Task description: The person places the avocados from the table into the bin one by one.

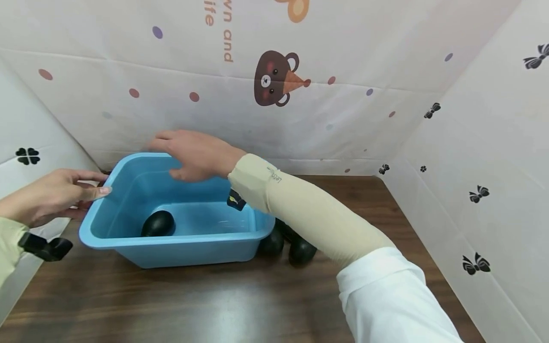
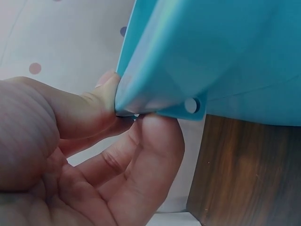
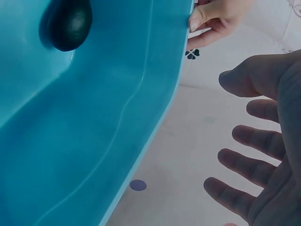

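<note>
A light-blue plastic tub stands on a dark wooden table. Thumb and fingers of my left hand pinch its left rim, seen close up in the left wrist view, near a small hole in the rim's edge. My right hand hovers at the far rim, and the right wrist view shows its fingers spread and holding nothing. Inside the tub lies a glossy, blackish-green rounded object, perhaps an eggplant; its kind is unclear. Similar dark objects lie outside by the tub's right end, partly hidden by my right forearm.
A white printed sheet with a bear and dots rises behind the tub, close to its far rim. Patterned white side walls bound the table left and right. The wooden tabletop stretches in front of the tub.
</note>
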